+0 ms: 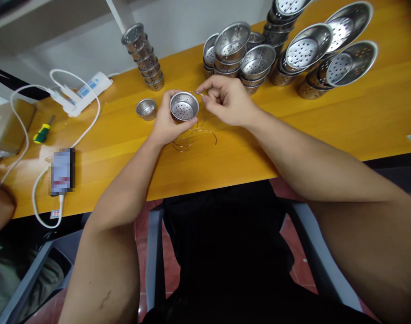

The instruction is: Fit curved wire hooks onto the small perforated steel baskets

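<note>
My left hand (169, 118) is wrapped round a small perforated metal cup (184, 108), its open top facing me. A thin bent wire (198, 92) reaches from the cup's rim to my right hand (227, 99), which pinches its end between thumb and finger. Whether the wire is fixed to the cup I cannot tell. Several loose curved wires (205, 131) lie on the table just below the cup. Left of my left hand, a smaller metal cup (146, 109) stands on the tabletop.
A tall stack of metal cups (147, 60) stands at the back. More perforated cups (232, 42) and wide-rimmed strainers (349, 63) fill the back right. On the left are a power strip (87, 95), a screwdriver (43, 131) and a plugged-in phone (61, 171). Another person sits at far left.
</note>
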Action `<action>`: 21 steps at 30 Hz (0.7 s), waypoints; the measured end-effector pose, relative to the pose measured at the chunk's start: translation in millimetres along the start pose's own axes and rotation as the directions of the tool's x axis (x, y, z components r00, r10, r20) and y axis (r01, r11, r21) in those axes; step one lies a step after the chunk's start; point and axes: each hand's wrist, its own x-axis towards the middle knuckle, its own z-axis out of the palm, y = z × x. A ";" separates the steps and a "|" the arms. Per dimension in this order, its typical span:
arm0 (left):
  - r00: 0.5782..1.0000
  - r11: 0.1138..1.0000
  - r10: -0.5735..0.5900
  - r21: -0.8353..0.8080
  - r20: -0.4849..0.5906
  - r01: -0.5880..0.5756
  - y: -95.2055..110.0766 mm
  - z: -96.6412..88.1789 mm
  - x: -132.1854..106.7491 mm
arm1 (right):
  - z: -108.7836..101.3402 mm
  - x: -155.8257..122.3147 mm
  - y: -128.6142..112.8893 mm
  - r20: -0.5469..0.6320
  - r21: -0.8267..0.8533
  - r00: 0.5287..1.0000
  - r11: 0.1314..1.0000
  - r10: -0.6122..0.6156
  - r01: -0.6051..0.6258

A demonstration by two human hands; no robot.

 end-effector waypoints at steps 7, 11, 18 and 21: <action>0.997 0.987 0.073 -0.147 0.034 -0.067 -11.3 3.3 2.9 | -0.8 -0.5 0.5 -0.011 0.025 0.999 0.999 -0.047 0.047; 0.996 0.968 0.033 -0.249 0.080 -0.012 -9.0 -0.9 3.7 | 0.0 0.5 3.9 -0.046 0.056 0.997 0.996 -0.061 0.064; 0.993 0.966 0.032 -0.257 0.112 -0.002 5.8 -4.7 2.5 | 1.7 1.0 9.7 -0.044 0.064 0.997 0.996 -0.065 0.068; 0.991 0.967 0.049 -0.253 0.121 -0.017 7.4 -4.1 2.6 | 1.0 0.4 8.4 -0.049 0.024 0.998 0.999 -0.037 0.038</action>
